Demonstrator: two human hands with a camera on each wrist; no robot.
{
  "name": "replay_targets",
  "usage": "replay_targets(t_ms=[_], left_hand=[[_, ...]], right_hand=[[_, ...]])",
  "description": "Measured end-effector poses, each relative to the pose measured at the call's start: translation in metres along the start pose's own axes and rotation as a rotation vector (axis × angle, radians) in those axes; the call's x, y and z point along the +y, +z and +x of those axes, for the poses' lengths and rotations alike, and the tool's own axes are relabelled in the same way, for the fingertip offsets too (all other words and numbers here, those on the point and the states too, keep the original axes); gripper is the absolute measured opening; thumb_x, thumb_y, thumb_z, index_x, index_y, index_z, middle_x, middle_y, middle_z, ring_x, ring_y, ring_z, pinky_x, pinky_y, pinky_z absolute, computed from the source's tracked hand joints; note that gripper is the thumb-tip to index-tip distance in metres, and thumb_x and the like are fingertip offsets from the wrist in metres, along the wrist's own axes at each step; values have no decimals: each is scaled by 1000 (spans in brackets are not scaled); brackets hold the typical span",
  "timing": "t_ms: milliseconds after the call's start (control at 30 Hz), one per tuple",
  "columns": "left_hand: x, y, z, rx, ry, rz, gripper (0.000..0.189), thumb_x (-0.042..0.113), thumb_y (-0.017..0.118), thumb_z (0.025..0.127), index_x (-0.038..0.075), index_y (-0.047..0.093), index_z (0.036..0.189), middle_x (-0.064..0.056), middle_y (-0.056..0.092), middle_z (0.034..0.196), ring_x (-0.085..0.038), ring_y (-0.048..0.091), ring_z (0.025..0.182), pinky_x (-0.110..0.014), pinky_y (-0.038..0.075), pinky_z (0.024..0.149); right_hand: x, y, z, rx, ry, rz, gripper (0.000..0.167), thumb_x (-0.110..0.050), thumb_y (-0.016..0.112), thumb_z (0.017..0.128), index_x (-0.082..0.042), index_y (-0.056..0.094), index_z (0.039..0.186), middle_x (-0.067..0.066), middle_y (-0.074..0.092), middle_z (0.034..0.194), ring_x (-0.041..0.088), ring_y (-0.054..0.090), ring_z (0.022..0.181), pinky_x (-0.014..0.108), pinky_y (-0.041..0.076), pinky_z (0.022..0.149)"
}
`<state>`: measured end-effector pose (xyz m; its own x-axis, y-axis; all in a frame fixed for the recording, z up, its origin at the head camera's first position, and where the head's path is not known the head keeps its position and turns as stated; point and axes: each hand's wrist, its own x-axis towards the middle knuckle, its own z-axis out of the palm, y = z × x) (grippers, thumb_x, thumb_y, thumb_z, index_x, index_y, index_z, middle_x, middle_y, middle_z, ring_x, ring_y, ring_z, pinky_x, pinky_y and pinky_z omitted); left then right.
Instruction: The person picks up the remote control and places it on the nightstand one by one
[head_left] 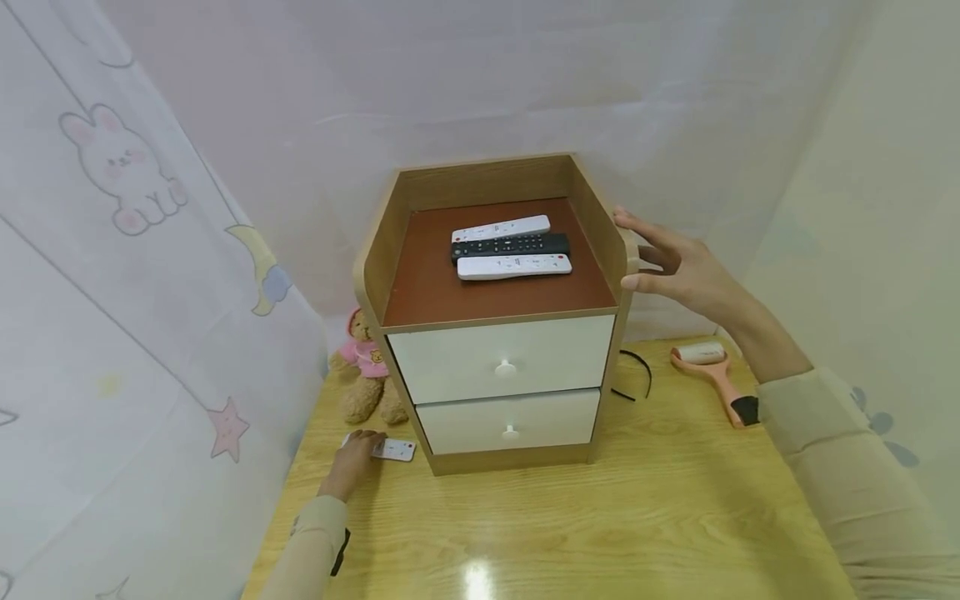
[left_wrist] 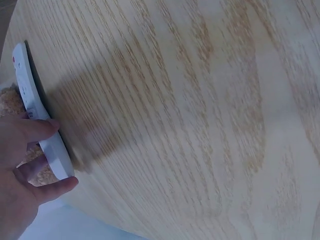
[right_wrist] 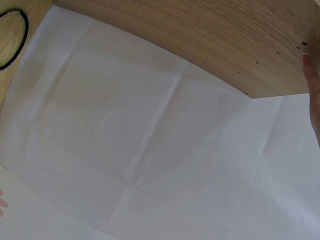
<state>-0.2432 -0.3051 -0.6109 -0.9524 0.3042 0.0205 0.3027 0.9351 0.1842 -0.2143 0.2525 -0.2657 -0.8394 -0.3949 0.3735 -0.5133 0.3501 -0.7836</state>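
Observation:
My left hand (head_left: 356,458) pinches a white remote control (head_left: 395,450) lying on the table to the left of a small two-drawer cabinet (head_left: 501,358). In the left wrist view the thumb and fingers sit on opposite sides of this remote (left_wrist: 31,92), and its far end with a red button sticks out past them. My right hand (head_left: 675,267) is at the cabinet's right side panel, fingers spread; one fingertip appears against the outer wood (right_wrist: 200,40) in the right wrist view. On the cabinet top lie a black remote (head_left: 512,246) between two white remotes, the nearer white remote (head_left: 514,267) and the farther white remote (head_left: 501,228).
A teddy bear (head_left: 367,367) in pink sits left of the cabinet, behind the held remote. On the right are a black headband (head_left: 647,375) and a lint roller (head_left: 712,375) with a pink handle. White printed cloth (head_left: 480,92) hangs around the wooden table (head_left: 510,525).

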Motion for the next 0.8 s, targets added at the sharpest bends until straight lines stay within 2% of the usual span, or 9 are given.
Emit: replay_targets(t_ms=[133, 367, 600, 800], left_hand=[[-4, 2, -2, 24, 6, -16, 43, -14, 69, 79, -2, 64, 120, -23, 61, 120, -47, 52, 112, -56, 49, 87], [-9, 2, -6, 19, -29, -101, 45, -16, 62, 84, 0, 61, 127, -22, 59, 123, -49, 47, 118, -55, 48, 90], [-10, -3, -12, 3, -35, -90, 47, -19, 59, 84, 0, 61, 127, -21, 61, 120, -44, 53, 110, -51, 52, 83], [-12, -2, -15, 37, -27, -71, 44, -18, 63, 82, -2, 64, 122, -20, 64, 114, -39, 57, 99, -45, 55, 75]], right_hand=[[6, 0, 0, 4, -8, -8, 77, -2, 67, 89, -30, 33, 151, -11, 23, 158, 35, 36, 137, 19, 41, 100], [7, -1, 0, 5, -40, -11, 76, 1, 66, 89, -27, 33, 151, -9, 24, 158, 35, 35, 137, 21, 39, 103], [7, 0, 2, 9, -35, -10, 77, 1, 67, 88, -27, 33, 151, -9, 24, 158, 37, 38, 135, 18, 42, 99], [8, 0, 2, 9, -24, -2, 77, 0, 68, 88, -28, 33, 151, -10, 24, 158, 37, 37, 136, 18, 42, 99]])
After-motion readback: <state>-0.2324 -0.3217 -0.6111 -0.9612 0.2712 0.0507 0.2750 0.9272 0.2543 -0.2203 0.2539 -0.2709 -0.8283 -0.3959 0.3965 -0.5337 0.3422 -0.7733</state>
